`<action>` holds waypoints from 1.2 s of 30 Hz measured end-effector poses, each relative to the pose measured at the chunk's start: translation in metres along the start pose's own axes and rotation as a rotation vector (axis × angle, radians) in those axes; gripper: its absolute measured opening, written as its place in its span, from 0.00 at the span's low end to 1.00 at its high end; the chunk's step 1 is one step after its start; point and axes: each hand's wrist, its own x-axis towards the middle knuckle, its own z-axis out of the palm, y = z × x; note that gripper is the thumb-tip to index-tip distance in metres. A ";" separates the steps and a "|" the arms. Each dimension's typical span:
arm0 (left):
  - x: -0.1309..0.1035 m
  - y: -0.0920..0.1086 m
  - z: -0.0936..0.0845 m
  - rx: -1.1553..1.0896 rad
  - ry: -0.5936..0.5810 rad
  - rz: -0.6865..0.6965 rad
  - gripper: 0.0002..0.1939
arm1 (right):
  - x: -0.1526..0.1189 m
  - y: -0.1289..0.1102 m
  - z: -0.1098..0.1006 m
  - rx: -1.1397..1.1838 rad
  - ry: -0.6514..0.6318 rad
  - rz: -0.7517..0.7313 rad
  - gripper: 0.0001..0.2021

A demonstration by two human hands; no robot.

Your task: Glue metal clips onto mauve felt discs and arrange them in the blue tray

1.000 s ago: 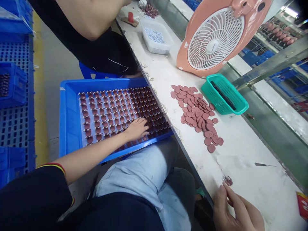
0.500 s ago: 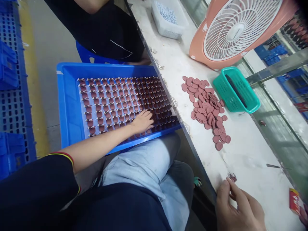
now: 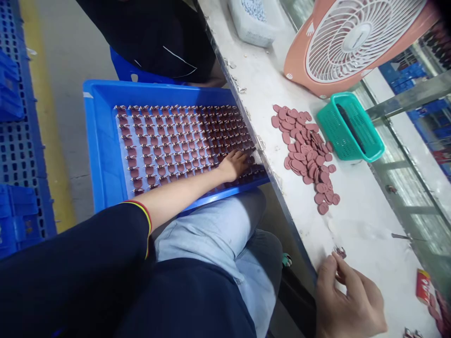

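My left hand (image 3: 234,165) reaches into a blue tray (image 3: 101,188), fingers outstretched over its right part. Rows of dark red rounded pieces (image 3: 151,180) with small shiny bits at their edges lie on a pale sheet there. The fingertips reach down among the pieces, and nothing shows held in them. My right hand (image 3: 347,293) rests low over the white table, thumb and forefinger pinched. At those fingertips is a small dark red piece (image 3: 340,252) with shiny parts; its details are too small to tell. Loose reddish flat discs (image 3: 310,155) lie heaped beyond.
A green basket (image 3: 373,136) with a dark item inside stands beside an orange fan (image 3: 299,70). Further back is a white bin (image 3: 253,33). A thin tool (image 3: 400,236) and a red packet (image 3: 423,285) lie at right. Another person in dark clothes (image 3: 151,37) sits beyond the tray.
My left hand has moved right along the tray, toward the table edge. The right hand keeps its pinch in nearly the same place. The view has shifted slightly.
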 end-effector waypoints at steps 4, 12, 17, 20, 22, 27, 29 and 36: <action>0.011 0.008 0.019 -0.006 -0.018 -0.011 0.13 | 0.001 0.001 0.002 0.008 0.051 -0.042 0.04; 0.008 0.009 0.027 -0.029 -0.044 -0.038 0.13 | -0.002 0.006 0.005 0.021 0.054 -0.040 0.04; 0.009 0.010 0.028 -0.060 -0.041 -0.054 0.13 | -0.007 0.010 0.008 0.039 0.012 -0.015 0.05; 0.009 0.010 0.030 -0.074 -0.037 -0.061 0.14 | -0.007 0.009 0.007 0.056 -0.010 0.011 0.03; 0.010 0.009 0.032 -0.077 -0.034 -0.060 0.14 | -0.006 0.008 0.007 0.058 -0.010 0.018 0.03; 0.011 0.007 0.033 -0.067 -0.026 -0.048 0.13 | -0.007 0.007 0.006 0.039 -0.019 0.015 0.04; 0.012 0.007 0.033 -0.062 -0.022 -0.046 0.13 | -0.009 0.008 0.006 0.036 -0.026 0.013 0.04; 0.012 0.011 0.029 -0.050 -0.023 -0.056 0.13 | -0.010 0.008 0.006 0.033 -0.037 0.031 0.04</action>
